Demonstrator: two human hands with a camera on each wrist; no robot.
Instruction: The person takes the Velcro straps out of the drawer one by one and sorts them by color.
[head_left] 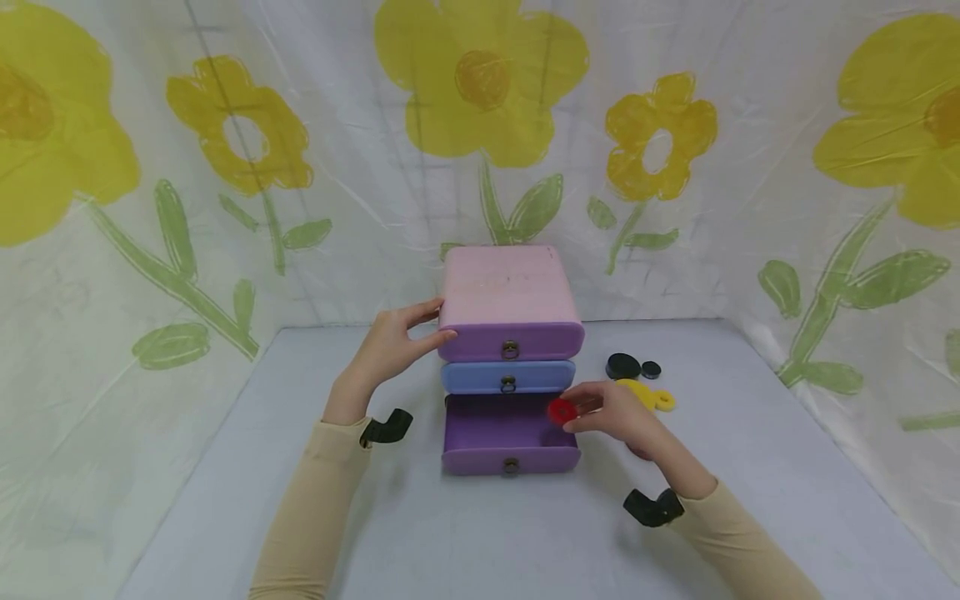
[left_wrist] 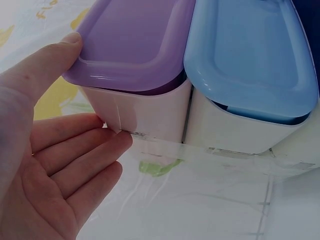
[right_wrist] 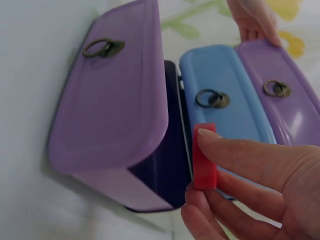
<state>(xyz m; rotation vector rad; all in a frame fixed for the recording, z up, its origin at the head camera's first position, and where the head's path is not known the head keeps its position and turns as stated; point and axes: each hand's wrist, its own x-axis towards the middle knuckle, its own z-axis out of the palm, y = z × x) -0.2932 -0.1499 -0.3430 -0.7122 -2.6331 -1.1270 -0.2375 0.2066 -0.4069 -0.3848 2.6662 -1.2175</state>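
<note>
A small drawer cabinet [head_left: 502, 283] with a pink top stands at the middle of the table. My left hand [head_left: 393, 342] rests on its upper left corner; the thumb touches the purple top drawer front [left_wrist: 135, 45] and the fairly straight fingers lie along the side. Below is the blue middle drawer [head_left: 468, 377], pushed in. The purple bottom drawer [head_left: 480, 461] is pulled out. Over its right side, my right hand [head_left: 617, 410] pinches a thick red disc [right_wrist: 204, 162] between thumb and fingers. No other thing shows inside the drawer in the head view.
To the right of the cabinet lie a large black disc [head_left: 622, 366], a small black disc [head_left: 651, 369] and a yellow ring [head_left: 664, 400]. Another yellow piece [head_left: 636, 390] is partly hidden by the right hand. A flower-printed curtain [head_left: 345, 167] hangs behind the table.
</note>
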